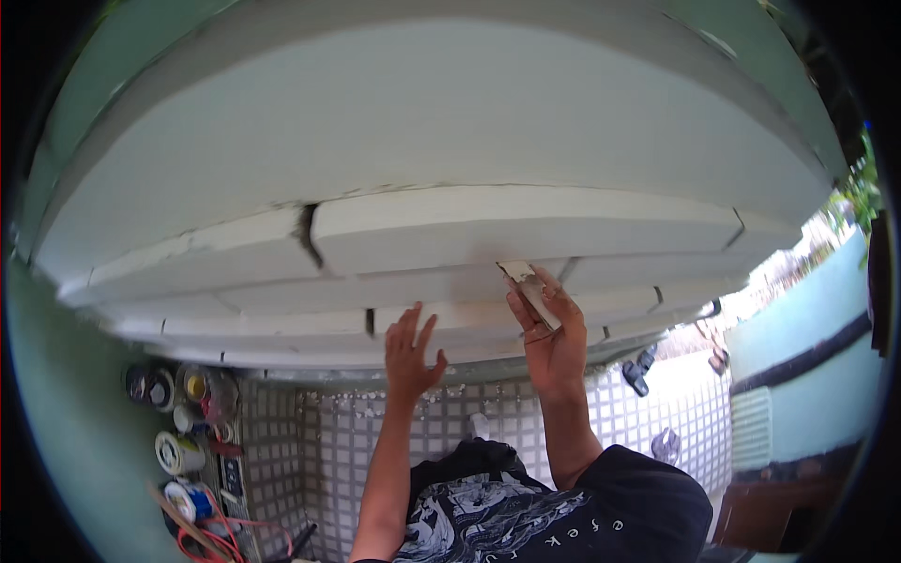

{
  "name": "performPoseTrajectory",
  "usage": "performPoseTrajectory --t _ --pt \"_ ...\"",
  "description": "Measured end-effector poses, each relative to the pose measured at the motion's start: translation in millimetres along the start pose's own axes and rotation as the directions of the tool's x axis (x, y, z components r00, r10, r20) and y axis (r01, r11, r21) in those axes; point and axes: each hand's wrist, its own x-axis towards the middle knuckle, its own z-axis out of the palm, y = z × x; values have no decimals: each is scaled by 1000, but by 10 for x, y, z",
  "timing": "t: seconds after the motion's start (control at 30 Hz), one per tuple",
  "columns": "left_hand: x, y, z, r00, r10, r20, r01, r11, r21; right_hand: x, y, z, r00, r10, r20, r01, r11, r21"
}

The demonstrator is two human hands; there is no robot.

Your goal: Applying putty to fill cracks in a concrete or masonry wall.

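In front of me stands a white wall (422, 249) of large blocks with dark gaps at some joints. My right hand (557, 342) grips a small, thin flat piece (533, 293), pale at its far end and grey-brown along its side. Its exact kind I cannot make out. The far end of the piece is close to the wall face; whether it touches is unclear. My left hand (409, 357) is raised beside the wall, left of the right one, holding nothing, with its fingers apart. A dark vertical gap (370, 321) in the wall lies just left of its fingertips.
Paint buckets (178, 454), jars and a red cord (223, 540) crowd the floor at the left. White crumbs lie on the checkered tile floor (347, 450) along the wall's foot. Dark shoes (636, 375) sit at the right, near a green wall (798, 347).
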Motion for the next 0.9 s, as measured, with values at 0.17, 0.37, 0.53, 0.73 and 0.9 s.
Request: performPoseTrajectory --t 0.17,0.37,0.53,0.73,0.9 --pt "0 46 59 1000 15 24 -15 999 31 153 -490 -535 988 -134 -80 129 990 -59" --pt "-2 127 62 1000 16 11 -17 996 85 278 -1267 -1117 957 -195 -216 176 979 -108" --pt "1 170 65 1000 -24 -15 26 991 129 445 -1836 -1645 927 -282 -249 259 958 -120" --pt "35 270 133 999 -27 -27 31 987 159 543 -2301 -2274 741 -517 -429 521 845 -118" --pt "-19 233 263 993 -48 -107 70 975 212 611 -2470 -2643 747 -480 -461 464 872 -155"
